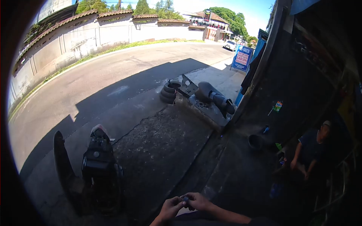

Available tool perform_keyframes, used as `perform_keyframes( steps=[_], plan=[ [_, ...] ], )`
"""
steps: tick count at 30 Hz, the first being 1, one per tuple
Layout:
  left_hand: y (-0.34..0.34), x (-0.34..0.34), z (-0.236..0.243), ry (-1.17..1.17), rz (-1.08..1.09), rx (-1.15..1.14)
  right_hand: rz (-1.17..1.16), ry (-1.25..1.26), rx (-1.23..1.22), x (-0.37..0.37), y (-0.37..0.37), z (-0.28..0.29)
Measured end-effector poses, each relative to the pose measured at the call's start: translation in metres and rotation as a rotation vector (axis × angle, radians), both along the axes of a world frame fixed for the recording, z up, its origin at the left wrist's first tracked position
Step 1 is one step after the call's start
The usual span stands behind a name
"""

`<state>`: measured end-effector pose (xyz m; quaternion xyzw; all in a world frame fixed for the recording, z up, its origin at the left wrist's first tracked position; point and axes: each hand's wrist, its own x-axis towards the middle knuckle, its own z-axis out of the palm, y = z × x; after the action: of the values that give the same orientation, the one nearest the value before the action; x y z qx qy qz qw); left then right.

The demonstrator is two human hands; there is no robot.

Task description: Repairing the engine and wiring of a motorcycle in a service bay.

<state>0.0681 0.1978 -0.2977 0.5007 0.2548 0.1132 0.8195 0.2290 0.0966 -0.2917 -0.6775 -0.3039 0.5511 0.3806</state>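
Observation:
At the lower edge, my left hand point(171, 208) and my right hand point(198, 201) are brought together in front of me. Between their fingertips they pinch a small dark part point(185, 199), bluish-grey on top. Its kind is too small to make out, and the fingers hide much of it. Both hands have their fingers closed around it. To their left stands a motorbike point(98, 154) with its body partly opened up, and its long black seat point(60, 156) tilted up beside it.
Ahead are stacked tyres point(168, 93) and a low concrete ledge point(200, 113) bearing dark motorbike parts point(213, 97). A blue sign board point(241, 58) stands by the road point(113, 71). In the shade at right, a person point(313, 148) sits near a dark basin point(255, 142).

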Motion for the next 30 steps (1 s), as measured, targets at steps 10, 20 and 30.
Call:
perform_keyframes(
  steps=[10,20,30],
  plan=[
    [0.031,0.061,0.039,0.320,-0.060,0.083,-0.012,-0.667,0.444,0.044,0.014,0.001],
    [0.042,0.136,0.028,0.126,-0.131,0.293,-0.052,-0.120,-0.105,0.124,0.020,0.035],
    [0.031,0.166,0.009,0.210,0.075,0.067,0.065,-0.422,0.341,0.133,0.005,0.040]
  ],
)
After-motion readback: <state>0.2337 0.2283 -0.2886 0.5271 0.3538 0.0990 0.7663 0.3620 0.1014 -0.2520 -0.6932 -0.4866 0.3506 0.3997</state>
